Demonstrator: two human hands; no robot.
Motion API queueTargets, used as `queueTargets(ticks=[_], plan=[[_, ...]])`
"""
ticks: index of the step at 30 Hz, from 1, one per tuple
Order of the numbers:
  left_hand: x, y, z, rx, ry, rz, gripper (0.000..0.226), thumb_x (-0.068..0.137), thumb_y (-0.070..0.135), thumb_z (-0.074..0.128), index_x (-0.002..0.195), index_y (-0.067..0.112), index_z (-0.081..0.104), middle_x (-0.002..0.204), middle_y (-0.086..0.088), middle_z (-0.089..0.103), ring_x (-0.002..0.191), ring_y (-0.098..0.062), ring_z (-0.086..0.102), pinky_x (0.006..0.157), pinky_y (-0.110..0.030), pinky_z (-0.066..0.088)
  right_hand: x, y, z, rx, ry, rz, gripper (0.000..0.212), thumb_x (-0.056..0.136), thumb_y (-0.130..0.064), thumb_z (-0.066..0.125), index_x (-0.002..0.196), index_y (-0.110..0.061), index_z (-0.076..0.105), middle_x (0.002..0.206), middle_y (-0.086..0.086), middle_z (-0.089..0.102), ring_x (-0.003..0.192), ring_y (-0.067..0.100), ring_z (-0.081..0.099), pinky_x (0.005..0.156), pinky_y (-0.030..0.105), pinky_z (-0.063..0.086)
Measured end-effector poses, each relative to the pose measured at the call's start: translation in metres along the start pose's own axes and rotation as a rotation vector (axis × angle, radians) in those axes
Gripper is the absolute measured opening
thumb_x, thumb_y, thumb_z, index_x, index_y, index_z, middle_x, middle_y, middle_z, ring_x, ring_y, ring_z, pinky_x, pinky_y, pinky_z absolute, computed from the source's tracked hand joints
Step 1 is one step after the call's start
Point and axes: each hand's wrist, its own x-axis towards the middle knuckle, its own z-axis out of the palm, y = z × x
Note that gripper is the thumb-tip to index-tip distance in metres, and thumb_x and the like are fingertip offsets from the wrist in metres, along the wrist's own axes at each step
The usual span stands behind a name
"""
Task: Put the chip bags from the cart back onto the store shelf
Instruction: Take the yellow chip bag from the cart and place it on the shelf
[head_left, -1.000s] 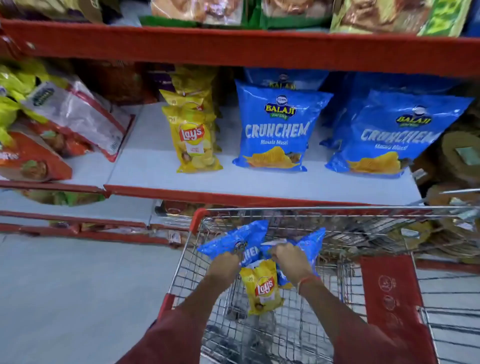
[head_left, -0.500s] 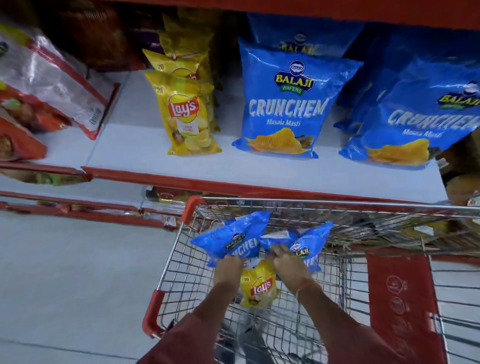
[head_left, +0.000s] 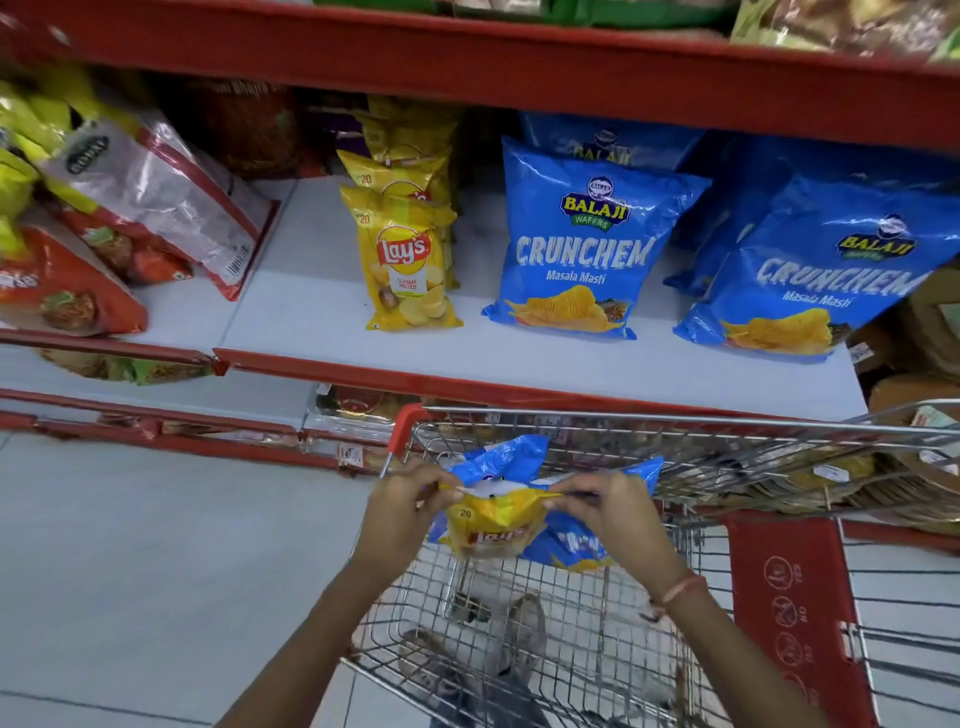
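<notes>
**Lifting the bunched bags clear of the cart**

Both hands were over the near-left corner of the wire shopping cart (head_left: 597, 623) with red plastic corners, pinching the top seams of a bunch of chip bags. The left hand (head_left: 402, 512) was closed on the left end of the seam of the small yellow Lay's foil bag (head_left: 488, 525), the right hand (head_left: 605, 506) on its right end. Behind and beneath it hung the crumpled blue foil bags (head_left: 511, 460); how many there were, and whether each was truly caught in the pinch, could not be told.

The white store shelf with a red front lip (head_left: 311, 317) stood just beyond the cart's far rim. On it a row of yellow Lay's bags (head_left: 408, 265) stood upright left of centre, with a large blue Balaji Crunchem bag (head_left: 582, 244) beside it and another blue Crunchem bag (head_left: 810, 280) near the right end.

The step in hand appeared to be the lift. Done well, it called for keeping the seams firmly pinched, raising the bunch high enough to clear the cart's rim and the shelf's lip, then setting the yellow bag upright before its own row and the blue ones before theirs. Squeezing the bag bodies risked crushing the chips; a loosely held blue bag could slip back into the cart.
</notes>
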Motion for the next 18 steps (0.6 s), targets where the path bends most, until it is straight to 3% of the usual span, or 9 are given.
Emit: queueTargets(ticks=[3,6,7,10,13,16,18], plan=[[0.005,0.024,-0.043,-0.134,0.068,0.025,0.010,0.078,0.017,0.075,0.082,0.026,0.072,0.075,0.017,0.073,0.077,-0.011,0.069,0.069,-0.020,0.054,0.007,-0.043,-0.030,0.280,0.056,-0.018,0.012,0.068,-0.016,0.080,0.080,-0.017,0.077,0.067,-0.020,0.074,0.070,0.000,0.070,0.066,0.015,0.056],[0.015,0.048,-0.078,-0.245,0.136,0.042,0.021,0.080,0.005,0.072,0.077,0.027,0.071,0.071,0.026,0.073,0.069,-0.011,0.070,0.059,-0.013,0.055,0.020,-0.082,-0.052,0.446,0.131,-0.059,0.013,0.068,-0.012,0.079,0.081,-0.011,0.077,0.075,-0.004,0.078,0.072,0.005,0.071,0.068,0.014,0.055],[0.019,0.056,-0.088,-0.259,0.163,0.068,0.025,0.079,0.002,0.071,0.074,0.027,0.070,0.068,0.027,0.073,0.067,-0.005,0.069,0.060,-0.007,0.053,0.026,-0.093,-0.059,0.454,0.163,-0.087,0.013,0.068,-0.012,0.079,0.081,-0.010,0.077,0.077,0.001,0.078,0.073,0.006,0.071,0.068,0.012,0.055],[0.036,0.080,-0.120,-0.285,0.249,0.160,0.016,0.077,0.003,0.072,0.077,0.019,0.073,0.067,0.026,0.073,0.066,0.009,0.066,0.065,-0.001,0.050,0.049,-0.122,-0.076,0.452,0.246,-0.165,0.010,0.069,-0.012,0.079,0.079,-0.014,0.077,0.073,-0.007,0.076,0.073,0.003,0.070,0.070,0.010,0.053],[0.060,0.096,-0.149,-0.215,0.357,0.248,0.007,0.076,0.007,0.074,0.082,0.012,0.075,0.066,0.018,0.072,0.067,0.013,0.064,0.065,-0.004,0.051,0.076,-0.146,-0.087,0.518,0.275,-0.190,0.010,0.071,-0.011,0.078,0.077,-0.018,0.076,0.063,-0.017,0.074,0.072,0.009,0.071,0.072,0.021,0.058],[0.085,0.103,-0.168,-0.167,0.401,0.307,0.007,0.077,0.007,0.073,0.083,0.011,0.075,0.066,0.028,0.068,0.067,0.021,0.061,0.061,0.002,0.046,0.104,-0.163,-0.090,0.507,0.328,-0.202,0.009,0.074,-0.009,0.077,0.083,-0.010,0.076,0.073,0.003,0.075,0.073,0.017,0.072,0.070,0.034,0.061],[0.103,0.100,-0.174,-0.113,0.417,0.327,0.007,0.078,0.005,0.073,0.085,0.004,0.075,0.069,0.017,0.069,0.066,0.024,0.059,0.061,0.006,0.043,0.123,-0.167,-0.088,0.464,0.328,-0.197,0.010,0.075,-0.011,0.077,0.084,-0.009,0.076,0.077,0.008,0.075,0.072,0.013,0.070,0.072,0.036,0.061]])
